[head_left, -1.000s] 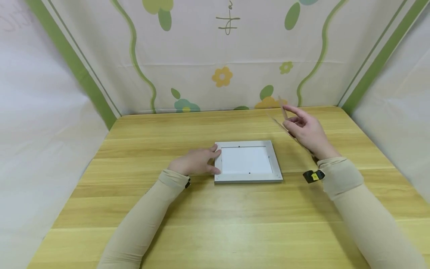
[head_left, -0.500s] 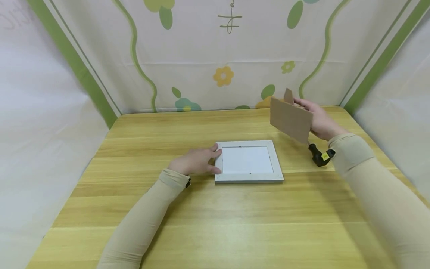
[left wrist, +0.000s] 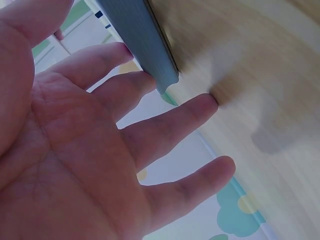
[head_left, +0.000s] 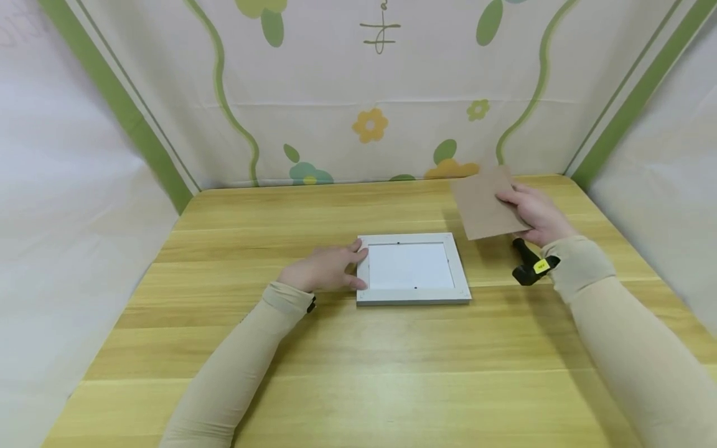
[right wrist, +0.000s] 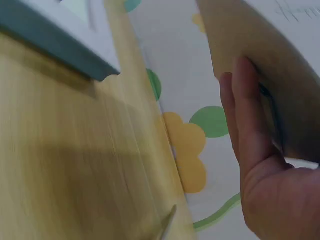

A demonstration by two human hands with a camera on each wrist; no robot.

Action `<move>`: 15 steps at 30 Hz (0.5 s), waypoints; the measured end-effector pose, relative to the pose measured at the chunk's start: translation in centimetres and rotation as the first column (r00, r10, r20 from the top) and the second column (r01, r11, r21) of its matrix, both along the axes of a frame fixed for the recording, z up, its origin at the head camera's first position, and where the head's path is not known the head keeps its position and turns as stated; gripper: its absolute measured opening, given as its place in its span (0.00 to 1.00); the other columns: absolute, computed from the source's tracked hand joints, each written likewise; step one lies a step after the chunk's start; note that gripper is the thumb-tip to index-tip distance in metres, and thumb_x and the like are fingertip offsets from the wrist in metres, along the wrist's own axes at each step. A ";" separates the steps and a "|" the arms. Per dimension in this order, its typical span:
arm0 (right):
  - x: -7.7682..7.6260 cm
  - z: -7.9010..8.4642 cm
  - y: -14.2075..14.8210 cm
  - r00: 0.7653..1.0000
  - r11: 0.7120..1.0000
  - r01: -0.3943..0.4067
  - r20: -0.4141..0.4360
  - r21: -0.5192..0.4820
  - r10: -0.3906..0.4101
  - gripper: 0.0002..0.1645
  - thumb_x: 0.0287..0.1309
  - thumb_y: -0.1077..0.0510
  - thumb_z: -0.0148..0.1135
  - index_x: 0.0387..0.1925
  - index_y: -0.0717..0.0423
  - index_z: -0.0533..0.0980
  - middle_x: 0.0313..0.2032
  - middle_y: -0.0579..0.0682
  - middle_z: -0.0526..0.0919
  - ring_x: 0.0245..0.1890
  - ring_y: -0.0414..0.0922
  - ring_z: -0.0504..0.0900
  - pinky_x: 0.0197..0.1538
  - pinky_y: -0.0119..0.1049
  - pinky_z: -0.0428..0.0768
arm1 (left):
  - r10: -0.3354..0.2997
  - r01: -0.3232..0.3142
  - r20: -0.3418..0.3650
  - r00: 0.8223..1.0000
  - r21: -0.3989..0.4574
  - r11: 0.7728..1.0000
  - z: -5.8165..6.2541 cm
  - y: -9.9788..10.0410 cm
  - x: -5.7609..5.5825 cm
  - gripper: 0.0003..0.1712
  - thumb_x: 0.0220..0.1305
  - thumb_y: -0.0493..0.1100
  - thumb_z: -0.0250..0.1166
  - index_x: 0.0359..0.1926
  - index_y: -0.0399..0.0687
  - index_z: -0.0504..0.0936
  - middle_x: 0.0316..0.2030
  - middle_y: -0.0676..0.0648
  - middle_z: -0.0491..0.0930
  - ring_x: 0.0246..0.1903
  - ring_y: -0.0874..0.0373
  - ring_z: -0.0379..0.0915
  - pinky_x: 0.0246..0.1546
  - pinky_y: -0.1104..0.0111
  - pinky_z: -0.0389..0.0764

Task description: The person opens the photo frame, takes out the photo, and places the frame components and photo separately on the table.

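A white picture frame lies flat on the wooden table, a white sheet filling its opening and small dark tabs around the inner edge. My left hand rests at the frame's left side, fingertips and thumb on its border. In the left wrist view the fingers of the left hand are spread and nearly straight beside the frame's edge. Up to the right of the frame, my right hand pinches a brown backing board by its right side. The right wrist view has that hand against the tilted board.
A patterned curtain stands behind the table's far edge, with white cloth at both sides. A black wrist camera hangs below the right wrist, over the wooden tabletop.
My right hand has turned the backing board from edge-on so that its broad brown face shows, and shifted slightly right. The left hand and the picture frame stay in place.
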State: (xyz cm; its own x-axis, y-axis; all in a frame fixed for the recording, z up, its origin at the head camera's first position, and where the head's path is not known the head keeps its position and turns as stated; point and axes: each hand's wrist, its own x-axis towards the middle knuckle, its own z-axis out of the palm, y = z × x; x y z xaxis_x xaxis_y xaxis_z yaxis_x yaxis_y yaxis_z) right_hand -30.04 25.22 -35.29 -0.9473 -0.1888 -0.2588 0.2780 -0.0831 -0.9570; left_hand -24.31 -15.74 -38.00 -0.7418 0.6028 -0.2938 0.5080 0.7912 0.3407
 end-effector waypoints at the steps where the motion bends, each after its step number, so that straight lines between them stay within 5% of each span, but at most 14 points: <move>1: -0.2 0.0 -0.2 0.999 0.995 -0.009 -0.042 0.096 0.013 0.18 0.74 0.46 0.50 0.57 0.49 0.65 0.36 0.43 0.83 0.34 0.40 0.85 0.35 0.36 0.84 | -0.002 0.002 -0.001 1.000 0.003 1.000 0.0 -0.1 0.0 0.48 0.64 0.61 0.63 0.76 0.47 0.54 0.76 0.43 0.44 0.73 0.49 0.50 0.69 0.57 0.61; 3: -0.6 0.0 -0.8 0.992 0.958 -0.007 -0.121 0.288 0.044 0.21 0.74 0.44 0.49 0.57 0.53 0.65 0.35 0.42 0.81 0.32 0.38 0.84 0.34 0.35 0.84 | -0.005 0.005 -0.006 1.000 0.004 1.000 0.1 -0.2 0.0 0.48 0.65 0.61 0.63 0.76 0.47 0.54 0.76 0.43 0.44 0.72 0.48 0.50 0.68 0.57 0.62; 7: -1.6 0.2 -1.6 0.968 0.820 0.027 -0.221 0.571 0.122 0.32 0.74 0.38 0.43 0.60 0.62 0.65 0.37 0.47 0.78 0.31 0.40 0.81 0.34 0.36 0.82 | 0.000 0.000 -0.008 1.000 0.001 1.000 0.2 -0.2 0.2 0.48 0.65 0.61 0.63 0.76 0.47 0.55 0.76 0.42 0.44 0.72 0.48 0.51 0.68 0.57 0.62; 10: -2.3 0.2 -1.6 0.957 0.741 0.054 -0.245 0.670 0.152 0.32 0.76 0.40 0.38 0.59 0.66 0.64 0.35 0.51 0.76 0.28 0.41 0.78 0.32 0.38 0.79 | 0.002 -0.002 -0.006 1.000 -0.002 1.000 0.3 -0.1 0.2 0.48 0.65 0.62 0.63 0.76 0.47 0.55 0.76 0.43 0.45 0.72 0.48 0.51 0.68 0.57 0.63; 15: -3.5 -0.6 -1.1 0.955 0.681 0.079 -0.252 0.728 0.159 0.26 0.78 0.46 0.35 0.50 0.68 0.65 0.28 0.51 0.70 0.23 0.43 0.70 0.26 0.39 0.73 | -0.005 0.005 -0.008 1.000 -0.003 1.000 0.2 0.2 0.3 0.48 0.64 0.62 0.62 0.76 0.48 0.55 0.76 0.43 0.45 0.72 0.48 0.52 0.66 0.58 0.66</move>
State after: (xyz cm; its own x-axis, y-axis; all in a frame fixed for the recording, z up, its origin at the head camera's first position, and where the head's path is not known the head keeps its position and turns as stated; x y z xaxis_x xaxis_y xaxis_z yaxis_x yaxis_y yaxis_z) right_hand -33.52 24.11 -35.91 -0.9935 -0.0937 -0.0642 -0.0155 0.6718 -0.7406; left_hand -24.03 -15.55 -37.77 -0.7408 0.6059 -0.2900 0.5149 0.7895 0.3340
